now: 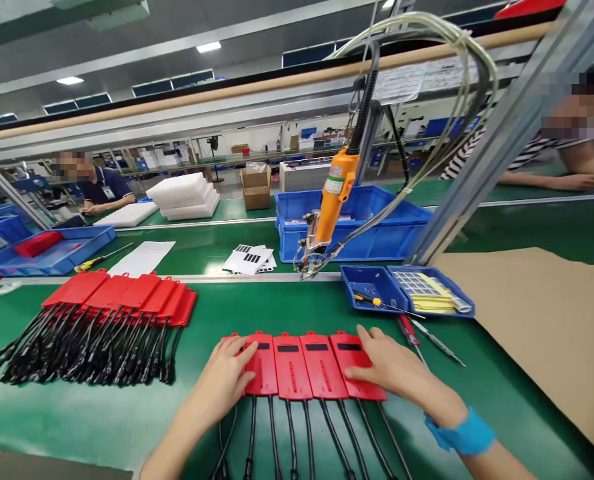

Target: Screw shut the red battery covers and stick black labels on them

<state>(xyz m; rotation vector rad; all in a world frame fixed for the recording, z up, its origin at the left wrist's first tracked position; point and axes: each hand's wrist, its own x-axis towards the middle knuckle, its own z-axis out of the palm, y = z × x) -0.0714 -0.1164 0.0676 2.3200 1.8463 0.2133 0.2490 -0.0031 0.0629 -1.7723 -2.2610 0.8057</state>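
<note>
Several flat red plastic cases (293, 367) lie side by side in a row in front of me, each with a dark rectangular window near the top and black cables (291, 433) trailing toward me. My left hand (227, 373) rests over the leftmost end of the row, fingers stretched across the case there and partly hiding it. At the other end, my right hand (384, 363) touches the rightmost case with thumb and fingers spread apart. A blue band (461, 430) wraps my right wrist.
To the left lies a pile of red cases (141, 293) with black cables. An orange electric screwdriver (334, 193) hangs above the bench before a blue bin (367, 227). Small blue trays (377, 287) hold a screwdriver and label sheets; tweezers (439, 343) lie nearby. Two people sit across the bench.
</note>
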